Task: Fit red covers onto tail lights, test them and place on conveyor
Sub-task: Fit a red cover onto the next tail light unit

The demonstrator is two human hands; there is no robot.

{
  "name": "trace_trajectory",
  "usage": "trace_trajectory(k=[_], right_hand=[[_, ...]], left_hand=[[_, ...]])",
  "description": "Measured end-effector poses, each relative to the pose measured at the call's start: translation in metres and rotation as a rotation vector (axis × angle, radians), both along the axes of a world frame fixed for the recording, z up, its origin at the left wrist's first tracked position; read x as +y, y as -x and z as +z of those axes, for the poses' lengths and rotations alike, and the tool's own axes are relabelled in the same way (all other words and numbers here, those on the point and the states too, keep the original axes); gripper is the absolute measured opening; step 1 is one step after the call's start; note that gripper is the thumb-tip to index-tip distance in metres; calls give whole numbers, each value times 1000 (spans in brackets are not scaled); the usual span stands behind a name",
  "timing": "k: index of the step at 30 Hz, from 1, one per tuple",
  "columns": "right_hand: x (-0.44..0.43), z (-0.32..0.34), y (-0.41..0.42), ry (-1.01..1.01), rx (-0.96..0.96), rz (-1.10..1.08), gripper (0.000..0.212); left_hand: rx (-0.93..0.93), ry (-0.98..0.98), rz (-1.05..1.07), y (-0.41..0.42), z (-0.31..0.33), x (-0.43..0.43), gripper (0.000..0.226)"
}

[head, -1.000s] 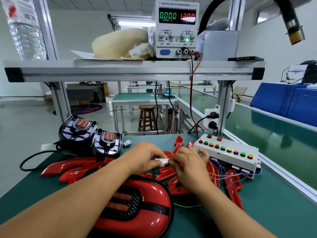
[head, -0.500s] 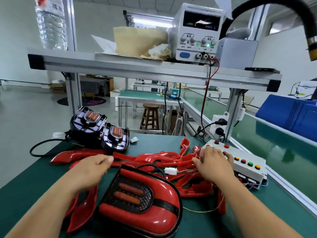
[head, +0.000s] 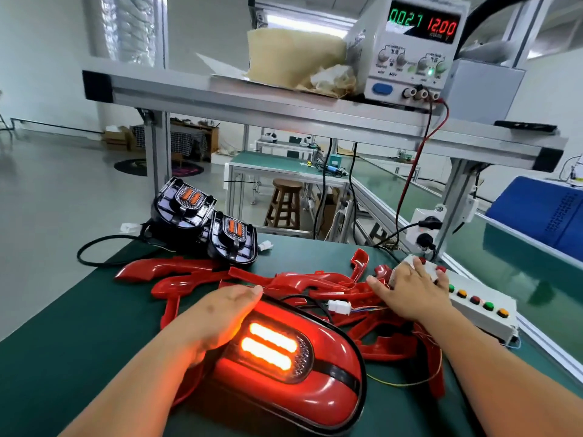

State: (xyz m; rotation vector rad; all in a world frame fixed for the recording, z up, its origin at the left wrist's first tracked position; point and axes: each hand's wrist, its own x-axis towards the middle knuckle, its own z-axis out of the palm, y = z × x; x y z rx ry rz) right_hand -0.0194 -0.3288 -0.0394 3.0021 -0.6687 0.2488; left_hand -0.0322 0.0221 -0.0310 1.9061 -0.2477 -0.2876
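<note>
As we run the test, right fingers (head: 418, 267): spread, tips pressing the near end of the button box (head: 482, 307).
Left fingers (head: 244, 296): straight, pressed together, resting on the edge of the tail light (head: 293, 380).
Tail light position: on the tabletop (head: 79, 326), red cover fitted, both bars lit.
Risk, wiring: white connector (head: 339, 307) lies among loose red covers (head: 195, 279); lifting toward the conveyor (head: 511, 247) before unplugging could drag them.
Risk, grip: flat hand grasps nothing; lamp may slide.
Writing: power supply (head: 413, 48) shows red 12.00 and green 0.02, last digit unclear; we read no brand.
</note>
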Motion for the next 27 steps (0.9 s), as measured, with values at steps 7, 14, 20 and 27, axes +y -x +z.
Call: trace_trajectory(k=[7,14,20,27], right_hand=[[2,-4,5,-5,31,-10,96],[4,-2,9,-23,56,-7,93],[9,5,11,-10,105,24,113],[9,3,10,19,91,22,108]], left_hand=[[34,69,-6,5,-1,-2,34],[234,378,57,5,-4,-3,30],[203,574,199,-2,-14,-10,25],[181,580,240,-7,-23,-16,27]])
